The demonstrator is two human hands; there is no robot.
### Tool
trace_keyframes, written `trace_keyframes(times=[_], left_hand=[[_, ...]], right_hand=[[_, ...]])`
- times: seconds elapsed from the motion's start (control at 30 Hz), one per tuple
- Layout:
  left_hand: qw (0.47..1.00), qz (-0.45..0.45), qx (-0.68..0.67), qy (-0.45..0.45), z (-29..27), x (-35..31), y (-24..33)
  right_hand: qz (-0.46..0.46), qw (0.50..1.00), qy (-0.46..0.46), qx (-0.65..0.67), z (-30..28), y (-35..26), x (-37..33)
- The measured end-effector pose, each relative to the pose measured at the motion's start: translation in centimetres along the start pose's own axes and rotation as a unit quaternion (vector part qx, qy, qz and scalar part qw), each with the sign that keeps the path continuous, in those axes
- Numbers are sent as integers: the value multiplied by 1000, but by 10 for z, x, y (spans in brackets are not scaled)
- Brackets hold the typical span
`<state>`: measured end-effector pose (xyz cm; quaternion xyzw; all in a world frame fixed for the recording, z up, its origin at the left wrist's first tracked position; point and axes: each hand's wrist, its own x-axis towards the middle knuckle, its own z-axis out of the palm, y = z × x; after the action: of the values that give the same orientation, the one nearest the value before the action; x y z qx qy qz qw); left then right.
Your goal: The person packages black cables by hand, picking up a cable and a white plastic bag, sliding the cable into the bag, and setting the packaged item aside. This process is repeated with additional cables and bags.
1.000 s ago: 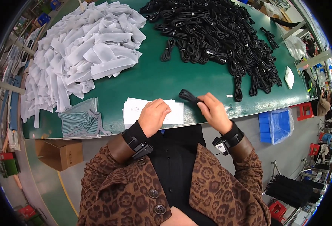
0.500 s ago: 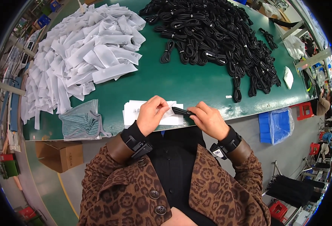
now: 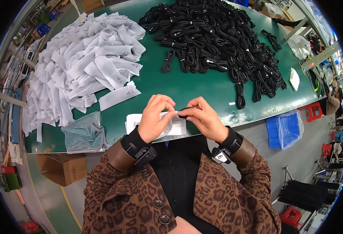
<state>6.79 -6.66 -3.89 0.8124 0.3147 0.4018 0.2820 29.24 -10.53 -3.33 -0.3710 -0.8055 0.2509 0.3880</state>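
Note:
My left hand (image 3: 154, 119) is closed, thumb and fingertips pinching a white translucent bag (image 3: 174, 124) whose body hangs down beside them. A looped black cable (image 3: 184, 113) is pinched in my right hand (image 3: 203, 120), its tip at my left fingertips by the bag's edge. My fingers hide most of the cable, and I cannot tell whether its tip is inside the bag. Under both hands, a stack of white bags (image 3: 132, 121) lies at the table's near edge.
White filled bags (image 3: 74, 70) are heaped at the left of the green table (image 3: 156, 82), with one loose bag (image 3: 120, 96) before them. Black cable bundles (image 3: 210, 35) are piled far right. A striped cloth in clear plastic (image 3: 83, 132) lies near left; a blue bin (image 3: 278, 130) stands right.
Both hands have drawn closer together, bringing cable and bag to my fingertips. One white bag has slid from the heap's front toward me. The whole view has shifted slightly.

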Motion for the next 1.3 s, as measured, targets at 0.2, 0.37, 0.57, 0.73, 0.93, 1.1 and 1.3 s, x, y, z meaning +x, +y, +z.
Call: trace_keyframes(times=[0.2,0.37,0.57,0.73,0.93,1.1,1.3], left_hand=[[905,-197,-376,13,-18,24,-3],[876,-175,-446,55,-76,48,-10],[880,-172,-428,111,-117,72,-48],[871,-193,-377,247,-181,59,-123],[845,-230,-429,221,-170,63,-136],[960,-131,-58,242,-232,20,-209],[917,-98,388,5,-150,16,-73]], right_hand=[[37,983,138,118,-1,-10,13],[23,980,181,-84,-32,11,6],[208,820,203,-493,-93,81,-54],[216,846,131,-469,-80,86,-70],[234,865,111,-430,-69,71,-61],[231,890,54,-388,-40,67,-41],[196,898,58,-389,-59,60,-58]])
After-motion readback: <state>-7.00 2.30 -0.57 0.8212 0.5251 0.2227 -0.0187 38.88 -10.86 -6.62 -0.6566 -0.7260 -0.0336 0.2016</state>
